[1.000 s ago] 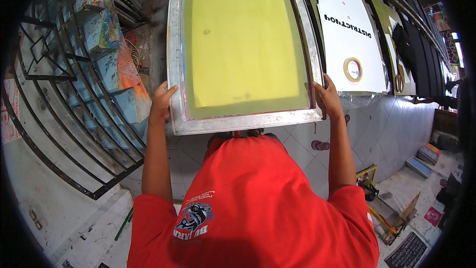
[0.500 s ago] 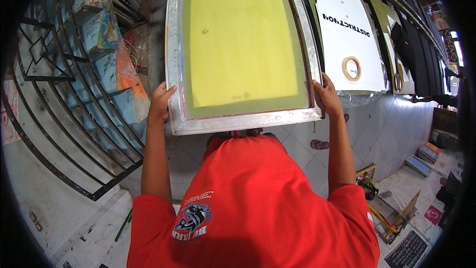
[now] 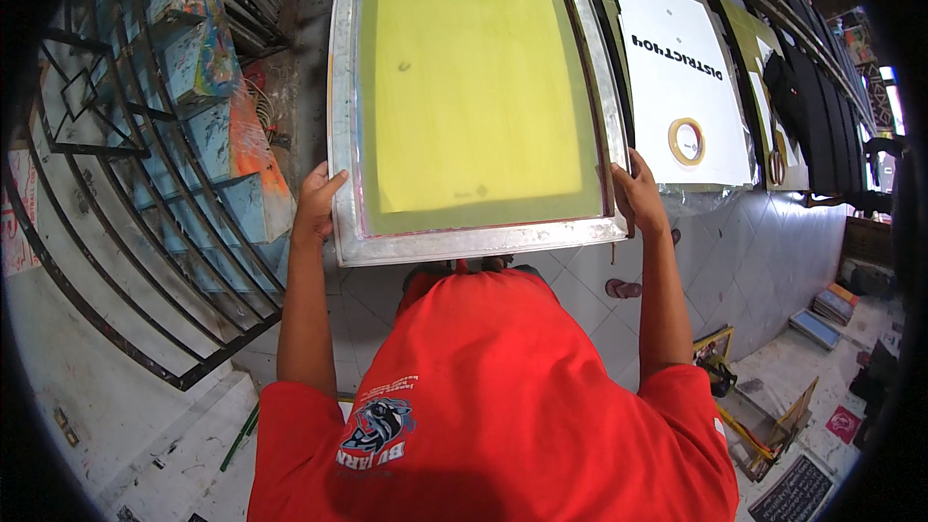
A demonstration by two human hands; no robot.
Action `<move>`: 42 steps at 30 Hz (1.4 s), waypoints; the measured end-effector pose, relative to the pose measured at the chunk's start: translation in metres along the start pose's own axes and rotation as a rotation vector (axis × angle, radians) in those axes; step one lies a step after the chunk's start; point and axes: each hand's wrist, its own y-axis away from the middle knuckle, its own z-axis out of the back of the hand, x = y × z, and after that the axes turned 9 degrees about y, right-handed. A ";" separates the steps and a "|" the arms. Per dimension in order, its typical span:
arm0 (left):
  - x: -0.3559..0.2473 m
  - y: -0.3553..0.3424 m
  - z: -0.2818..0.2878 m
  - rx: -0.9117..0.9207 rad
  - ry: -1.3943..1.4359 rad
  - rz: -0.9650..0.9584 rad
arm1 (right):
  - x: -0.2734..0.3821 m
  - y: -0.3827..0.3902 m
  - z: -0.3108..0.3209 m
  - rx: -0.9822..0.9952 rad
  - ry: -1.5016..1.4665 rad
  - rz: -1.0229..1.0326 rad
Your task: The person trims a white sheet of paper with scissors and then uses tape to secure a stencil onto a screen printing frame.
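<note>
I hold a large metal-framed printing screen point(image 3: 474, 237) with a yellow-green mesh in front of me, above my red shirt. My left hand point(image 3: 316, 201) grips the frame's left edge near its lower corner. My right hand point(image 3: 636, 195) grips the right edge near the lower right corner. The yellow rectangle in the mesh faces me and is flat and bare.
A black metal grille point(image 3: 126, 232) with paint-stained boards behind it stands at the left. A long table at the right carries a white sheet point(image 3: 677, 58) with a roll of tape point(image 3: 686, 141) on it. Frames and boxes lie on the tiled floor point(image 3: 773, 261) at the lower right.
The screen and both hands have stayed almost where they were; the frame has only shifted very slightly.
</note>
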 end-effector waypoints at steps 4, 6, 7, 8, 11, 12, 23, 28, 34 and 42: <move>0.000 -0.002 -0.001 0.015 0.002 -0.010 | -0.005 -0.002 0.001 -0.023 0.003 0.041; -0.001 -0.002 0.000 0.032 -0.008 -0.019 | -0.005 -0.003 0.003 -0.004 0.022 0.022; -0.001 -0.002 0.000 0.032 -0.010 -0.021 | -0.005 -0.003 0.003 0.001 0.018 0.021; -0.002 -0.002 0.000 0.031 -0.011 -0.024 | -0.004 -0.003 0.003 0.005 0.014 0.020; -0.005 -0.002 -0.004 0.012 -0.019 -0.022 | 0.003 0.000 0.000 -0.022 -0.001 0.052; -0.005 -0.002 -0.004 0.000 -0.025 -0.013 | 0.003 0.000 -0.002 -0.047 0.018 0.060; -0.009 -0.006 -0.006 -0.005 -0.030 0.004 | 0.006 -0.001 -0.001 -0.029 0.007 0.027; -0.009 -0.007 -0.005 -0.001 -0.024 -0.002 | 0.017 0.003 -0.007 -0.087 0.027 0.031; -0.007 -0.013 0.003 0.025 -0.030 0.017 | 0.013 -0.002 -0.004 0.021 -0.077 0.029; -0.007 -0.015 0.002 0.010 0.009 0.012 | 0.011 -0.004 -0.006 -0.064 0.016 0.017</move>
